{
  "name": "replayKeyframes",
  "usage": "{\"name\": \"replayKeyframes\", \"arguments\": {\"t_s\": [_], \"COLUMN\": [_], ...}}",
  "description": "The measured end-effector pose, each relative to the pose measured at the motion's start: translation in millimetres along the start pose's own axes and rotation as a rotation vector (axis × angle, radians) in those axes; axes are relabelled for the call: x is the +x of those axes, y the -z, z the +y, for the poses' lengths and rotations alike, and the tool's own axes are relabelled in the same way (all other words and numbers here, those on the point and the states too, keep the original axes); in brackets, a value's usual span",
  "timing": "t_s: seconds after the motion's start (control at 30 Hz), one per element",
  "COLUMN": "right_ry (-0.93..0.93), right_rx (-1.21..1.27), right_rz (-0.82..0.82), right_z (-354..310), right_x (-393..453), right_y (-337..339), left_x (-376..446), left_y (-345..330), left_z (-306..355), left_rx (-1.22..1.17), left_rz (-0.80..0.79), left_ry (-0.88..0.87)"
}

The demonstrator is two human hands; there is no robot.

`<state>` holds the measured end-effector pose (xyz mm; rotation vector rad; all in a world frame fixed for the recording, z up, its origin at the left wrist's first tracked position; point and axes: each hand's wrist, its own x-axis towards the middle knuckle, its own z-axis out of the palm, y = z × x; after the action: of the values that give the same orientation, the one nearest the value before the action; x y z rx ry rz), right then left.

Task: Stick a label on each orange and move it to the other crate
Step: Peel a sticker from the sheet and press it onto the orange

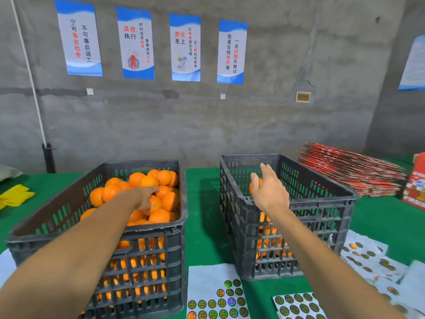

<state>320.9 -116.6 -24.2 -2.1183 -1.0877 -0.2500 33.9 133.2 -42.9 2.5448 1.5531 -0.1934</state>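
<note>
At the far left, folded yellow cloths (16,195) are lying on the green table covering (202,226). Next along, the left-hand dark slatted plastic crate (147,249) is sitting heaped with oranges. The left hand (147,199) is reaching into that heap, fingers curling over one round orange (154,204) near the middle of the pile; whether it is gripping firmly is hard to tell. A small greenish spot is showing on that fruit, perhaps a label. Between the crates, at the near edge, a white sheet of round shiny stickers (216,298) is lying flat. To the right, the right hand (269,192) is hovering spread and empty above the second dark crate (322,226), an orange (254,186) showing just beyond its thumb. The covered orange is lying directly under the left hand, so that hand is the nearer; the destination crate is lying to its right. Flattened red cartons (349,171) are stacked far right.
</note>
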Motion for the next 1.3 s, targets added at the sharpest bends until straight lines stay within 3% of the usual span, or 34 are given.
{"name": "replayKeyframes", "arguments": {"t_s": [0.2,0.4,0.57,0.7,0.83,0.93,1.0,1.07,1.23,1.3], "right_ry": [0.010,0.046,0.194,0.296,0.539,0.789,0.802,0.750,0.513,0.473], "right_rx": [0.000,0.019,-0.058,-0.149,-0.185,-0.012,0.080,0.089,-0.049,-0.091], "right_rz": [0.042,0.066,0.023,-0.056,-0.038,0.095,0.150,0.095,-0.428,-0.552], "right_z": [2,5,11,11,5,2,10,23,53,64], "right_x": [-2,-3,-13,-20,-46,-82,-107,-129,-171,-183], "right_y": [-3,-5,-5,-1,-3,-20,-34,-49,-91,-106], "left_x": [-1,-21,-58,-93,-114,-125,-130,-135,-142,-143], "left_y": [1,7,22,16,-2,-6,-8,-13,-18,-18], "left_z": [8,14,47,82,114,124,125,126,130,130], "left_rx": [0.084,0.364,0.022,-0.328,-0.422,-0.348,-0.308,-0.269,-0.207,-0.216], "left_rz": [-0.002,0.228,0.590,0.744,0.651,0.451,0.363,0.338,0.355,0.361], "left_ry": [0.011,-0.030,-0.244,-0.339,-0.467,-0.573,-0.604,-0.621,-0.598,-0.590]}}
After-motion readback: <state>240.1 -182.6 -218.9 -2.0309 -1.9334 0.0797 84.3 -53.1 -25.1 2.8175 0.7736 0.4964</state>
